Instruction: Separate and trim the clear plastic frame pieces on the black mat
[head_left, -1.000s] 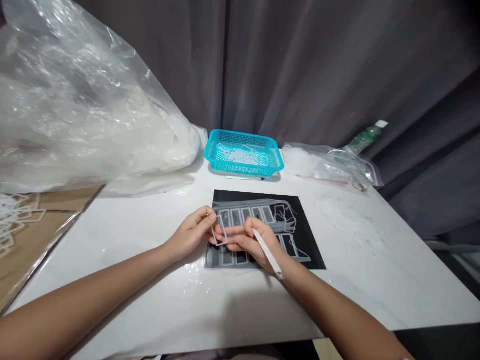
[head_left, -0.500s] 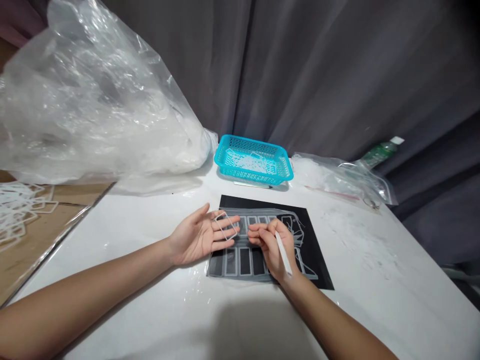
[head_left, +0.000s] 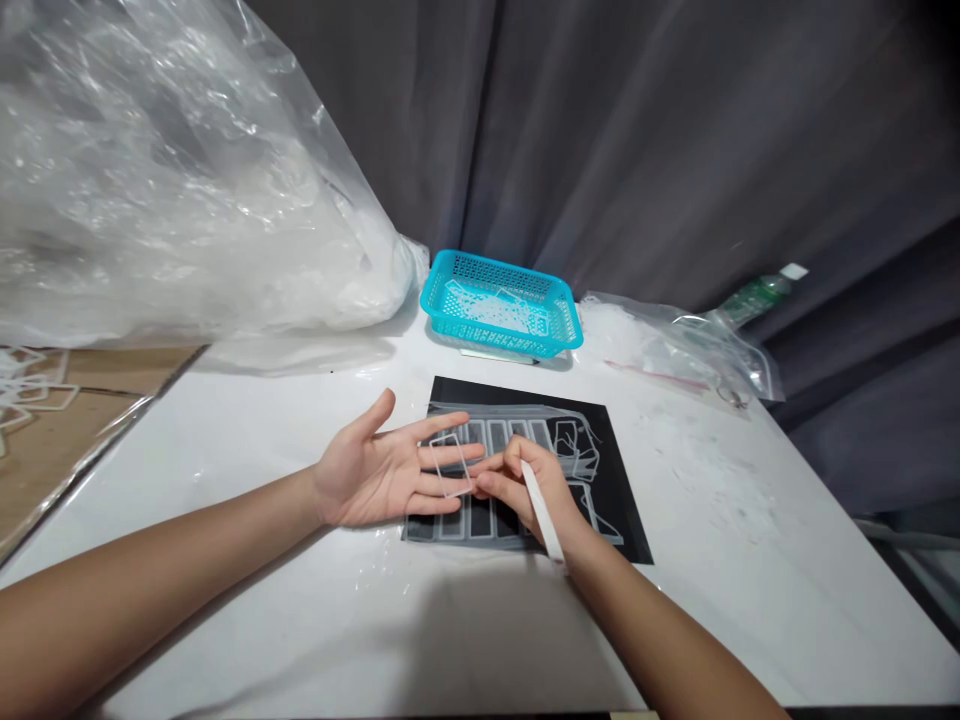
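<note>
My left hand (head_left: 382,465) lies palm up with its fingers spread. A thin, clear-white rectangular frame (head_left: 437,466) rests across those fingers. At the frame's lower right corner are the fingertips of my right hand (head_left: 544,488); whether they pinch it I cannot tell. A slim white stick-like tool (head_left: 541,515) is tucked in that right hand, its tip hidden. Beneath both hands, a translucent sheet of rectangular outlines (head_left: 491,530) lies on a black mat (head_left: 626,500), with loose thin strands at its right side.
A blue perforated basket (head_left: 501,340) holding white bits stands behind the mat. To the left are a big clear plastic bag (head_left: 247,230) and cardboard (head_left: 112,410) with white frames (head_left: 37,390). A clear zip bag (head_left: 667,350) and a green bottle (head_left: 761,297) lie back right.
My right hand has moved left until its fingertips meet the frame on my left fingers. My left fingers have spread wider. The camera view has shifted slightly.
</note>
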